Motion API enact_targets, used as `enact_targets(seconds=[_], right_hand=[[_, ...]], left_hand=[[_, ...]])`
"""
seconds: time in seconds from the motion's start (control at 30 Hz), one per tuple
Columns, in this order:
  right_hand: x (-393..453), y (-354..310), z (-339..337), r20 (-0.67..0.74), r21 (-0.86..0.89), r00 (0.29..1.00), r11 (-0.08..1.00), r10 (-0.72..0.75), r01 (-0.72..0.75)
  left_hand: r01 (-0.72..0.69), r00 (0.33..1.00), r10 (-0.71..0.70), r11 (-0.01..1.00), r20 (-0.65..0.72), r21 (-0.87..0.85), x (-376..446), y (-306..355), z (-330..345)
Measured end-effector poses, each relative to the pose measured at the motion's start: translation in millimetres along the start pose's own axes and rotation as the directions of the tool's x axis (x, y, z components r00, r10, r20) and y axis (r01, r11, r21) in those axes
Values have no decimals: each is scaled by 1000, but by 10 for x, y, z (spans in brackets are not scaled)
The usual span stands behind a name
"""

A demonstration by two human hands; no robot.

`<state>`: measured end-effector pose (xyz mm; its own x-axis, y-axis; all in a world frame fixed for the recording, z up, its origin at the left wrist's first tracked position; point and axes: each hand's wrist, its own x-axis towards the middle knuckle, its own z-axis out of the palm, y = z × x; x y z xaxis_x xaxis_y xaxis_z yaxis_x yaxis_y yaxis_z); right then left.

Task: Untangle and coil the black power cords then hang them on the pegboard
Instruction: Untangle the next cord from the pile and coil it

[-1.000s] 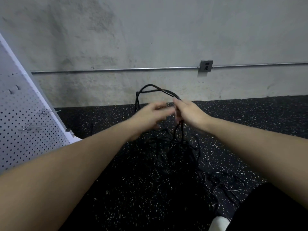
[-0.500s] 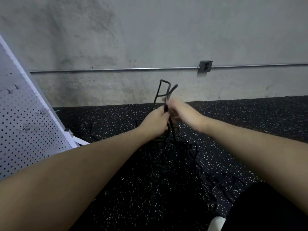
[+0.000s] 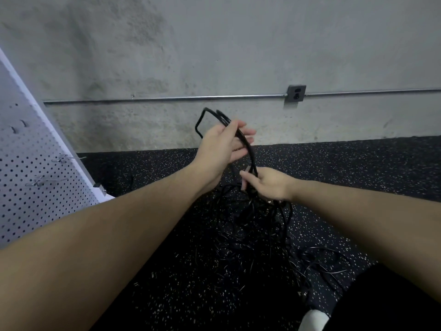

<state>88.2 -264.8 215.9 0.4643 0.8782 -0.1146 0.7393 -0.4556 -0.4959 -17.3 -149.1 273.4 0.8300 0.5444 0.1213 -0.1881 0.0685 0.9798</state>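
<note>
A tangle of black power cords [image 3: 257, 225] lies on the speckled black floor in front of me. My left hand [image 3: 222, 146] is raised above it and holds a small coil of black cord [image 3: 210, 118], whose loops stick up past the fingers toward the wall. A strand runs down from that coil to my right hand [image 3: 267, 185], which grips the cord just above the tangle. The white pegboard [image 3: 28, 177] leans at the left with metal hooks [image 3: 47, 181] on it.
A concrete wall stands close ahead, with a metal conduit [image 3: 167, 99] and a grey outlet box [image 3: 296, 93]. The pegboard's foot [image 3: 102, 189] rests on the floor at left. My dark trouser leg [image 3: 386, 302] and a white shoe tip [image 3: 312, 320] sit at lower right.
My hands have parted: the left rose with the coil, the right dropped lower along the cord toward the tangle. The coil's loops now show wider above the left hand.
</note>
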Motion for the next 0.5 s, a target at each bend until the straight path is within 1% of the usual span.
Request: enact_targets(seconds=[0.03, 0.07, 0.13, 0.17, 0.2, 0.23, 0.27, 0.3, 0.33, 0.37, 0.4, 0.43, 0.5], right_hand=[[2, -27, -29, -28, 19, 1000, 1000, -12, 12], [2, -62, -61, -57, 74, 998, 997, -10, 14], [11, -134, -110, -132, 219, 991, 976, 28, 2], [18, -172, -136, -173, 269, 983, 963, 54, -6], [23, -225, -166, -209, 309, 975, 951, 78, -10], [32, -270, -197, -235, 355, 967, 935, 94, -4], [34, -317, -234, -255, 430, 962, 902, 101, 20], [39, -361, -281, -276, 541, 955, 838, 108, 61], [51, -402, -333, -296, 675, 947, 729, 123, 116], [65, -444, -388, -310, 781, 940, 602, 143, 166], [78, -480, -430, -317, 839, 936, 505, 156, 200], [95, -500, -450, -317, 858, 935, 469, 157, 212], [111, -493, -426, -299, 848, 944, 493, 138, 196]], left_hand=[[-13, 1000, 13, 1000, 20, 15, 18, -24, -10], [-2, 998, -1, 998, 57, 66, 22, -60, -17], [31, 982, -82, 957, 167, 289, -29, -187, -10], [28, 966, -130, 912, 223, 409, -46, -287, -15], [29, 955, -168, 874, 245, 486, -62, -353, -14], [65, 949, -208, 864, 237, 499, -61, -411, -20], [113, 938, -252, 871, 237, 478, -79, -423, -25], [149, 922, -287, 881, 259, 449, -86, -441, -55], [146, 901, -308, 878, 305, 456, -107, -450, -83], [120, 877, -326, 860, 353, 496, -136, -458, -102], [76, 855, -334, 836, 395, 543, -163, -479, -104], [39, 841, -343, 809, 418, 586, -202, -518, -90], [34, 839, -358, 786, 410, 617, -252, -588, -14]])
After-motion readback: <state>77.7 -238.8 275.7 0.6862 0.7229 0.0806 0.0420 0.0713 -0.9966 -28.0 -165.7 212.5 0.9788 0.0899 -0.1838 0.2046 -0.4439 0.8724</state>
